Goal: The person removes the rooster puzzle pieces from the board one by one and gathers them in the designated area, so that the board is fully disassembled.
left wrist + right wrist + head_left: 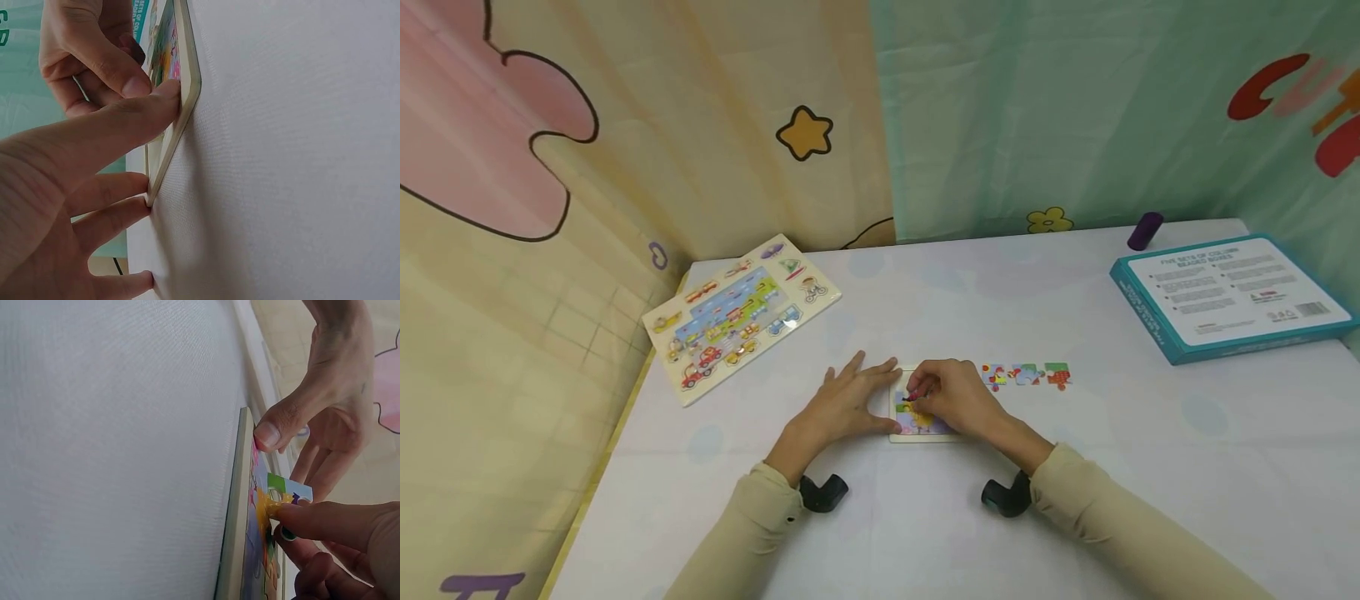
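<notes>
A small jigsaw board (917, 439) with a pale frame lies on the white table, partly covered by both hands. My left hand (846, 404) has its fingers spread at the board's left side, the thumb resting on the near corner of the frame. Over the board, my right hand (957, 398) pinches a jigsaw piece (290, 489) between thumb and fingers. That piece, green, light blue and yellow, is tilted up from the picture in the right wrist view. Loose jigsaw pieces (1025, 374) lie in a row just right of the board.
A wooden vehicle puzzle (737, 321) lies at the back left. At the right are a teal box (1232, 296) and, behind it, a dark purple cylinder (1145, 231). Printed curtains (1000, 108) hang behind the table.
</notes>
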`<act>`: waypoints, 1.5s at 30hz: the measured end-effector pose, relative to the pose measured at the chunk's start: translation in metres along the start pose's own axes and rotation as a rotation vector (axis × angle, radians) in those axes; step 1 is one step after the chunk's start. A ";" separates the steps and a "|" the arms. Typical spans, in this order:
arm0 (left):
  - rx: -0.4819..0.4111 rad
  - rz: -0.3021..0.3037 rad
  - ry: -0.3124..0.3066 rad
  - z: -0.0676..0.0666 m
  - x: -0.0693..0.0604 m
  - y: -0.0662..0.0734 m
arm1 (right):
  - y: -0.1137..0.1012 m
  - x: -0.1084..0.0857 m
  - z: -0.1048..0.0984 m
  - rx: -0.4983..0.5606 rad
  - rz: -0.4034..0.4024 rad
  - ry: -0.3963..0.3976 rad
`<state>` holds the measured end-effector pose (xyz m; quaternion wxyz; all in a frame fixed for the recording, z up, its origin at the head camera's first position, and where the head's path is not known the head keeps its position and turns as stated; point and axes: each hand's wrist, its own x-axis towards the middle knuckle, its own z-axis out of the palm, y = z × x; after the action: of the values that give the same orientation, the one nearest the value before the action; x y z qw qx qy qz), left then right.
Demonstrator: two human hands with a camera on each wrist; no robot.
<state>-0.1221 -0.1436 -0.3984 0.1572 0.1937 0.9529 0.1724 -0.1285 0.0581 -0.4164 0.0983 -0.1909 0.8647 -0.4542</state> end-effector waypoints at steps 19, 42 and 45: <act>-0.028 -0.029 -0.010 -0.001 0.001 0.001 | 0.006 -0.007 -0.010 0.146 0.121 0.018; -0.029 -0.018 0.009 0.001 0.000 0.001 | 0.046 -0.060 -0.073 0.051 0.293 0.132; -0.030 -0.017 0.012 0.002 0.001 0.001 | 0.048 -0.063 -0.076 0.038 0.315 0.139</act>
<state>-0.1217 -0.1422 -0.3996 0.1559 0.1820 0.9528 0.1863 -0.1093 0.1663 -0.4129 0.1117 -0.0193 0.8799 -0.4614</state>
